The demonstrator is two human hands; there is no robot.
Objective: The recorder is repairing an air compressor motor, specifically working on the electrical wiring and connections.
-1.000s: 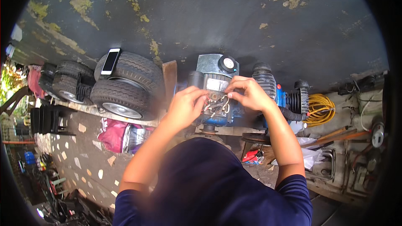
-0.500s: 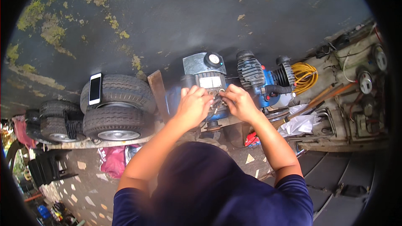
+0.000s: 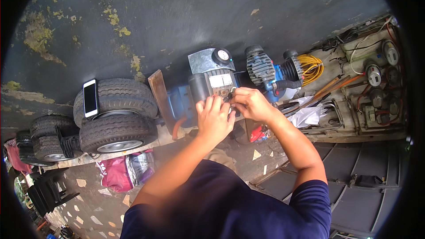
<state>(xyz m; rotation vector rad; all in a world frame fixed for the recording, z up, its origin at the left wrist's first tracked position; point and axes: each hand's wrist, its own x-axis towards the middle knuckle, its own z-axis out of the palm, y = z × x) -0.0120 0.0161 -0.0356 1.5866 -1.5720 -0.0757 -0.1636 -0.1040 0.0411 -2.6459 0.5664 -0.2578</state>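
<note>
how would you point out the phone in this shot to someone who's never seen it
Start at the stack of black tyres left of the blue machine that both hands work on. The phone lies flat on the top tyre's tread, at its left end. It is the only slim white rectangle with a dark screen there; everything around it is black rubber.

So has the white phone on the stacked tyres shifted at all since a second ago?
No. The white phone lies on the same spot of the top tyre; only the camera view swung.
</note>
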